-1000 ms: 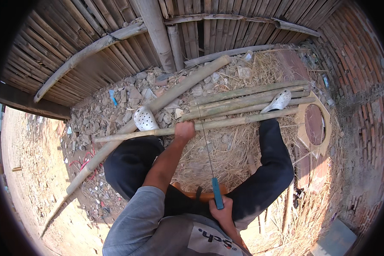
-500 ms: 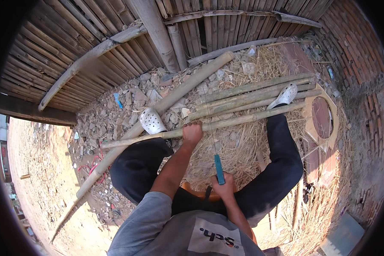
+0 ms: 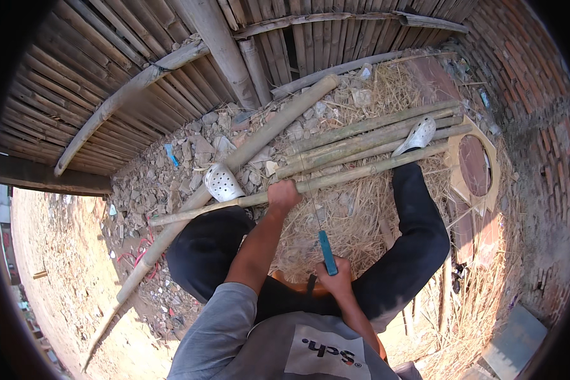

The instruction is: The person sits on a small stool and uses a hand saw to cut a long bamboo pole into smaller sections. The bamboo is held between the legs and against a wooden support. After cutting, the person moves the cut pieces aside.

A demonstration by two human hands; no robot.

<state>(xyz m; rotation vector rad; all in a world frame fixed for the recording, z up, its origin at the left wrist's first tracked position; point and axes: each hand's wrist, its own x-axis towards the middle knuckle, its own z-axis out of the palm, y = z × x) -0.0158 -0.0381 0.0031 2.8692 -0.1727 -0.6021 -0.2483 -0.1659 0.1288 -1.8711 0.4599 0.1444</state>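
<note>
My left hand (image 3: 285, 195) is wrapped around a slim bamboo pole (image 3: 361, 171) that runs crosswise in front of me. In my right hand (image 3: 335, 276) is the teal handle of a hand saw (image 3: 327, 252). Its thin blade stretches away from me and crosses the pole just right of my left hand. How deep the blade sits in the bamboo is too fine to make out. The pole's left part lies over a thicker bamboo pole (image 3: 285, 120), close to my left white clog (image 3: 223, 183).
Several more bamboo poles (image 3: 367, 144) lie beyond, under my right clog (image 3: 419, 135). Rubble (image 3: 199, 149) and straw (image 3: 335, 234) cover the ground. A tan frame with a round opening (image 3: 455, 161) lies by the poles' right ends. A slatted wall (image 3: 139, 114) and a brick wall (image 3: 532, 95) stand around.
The saw handle has moved very slightly, with its blade still across the pole. My left hand keeps its grip, and the whole view has shifted a little.
</note>
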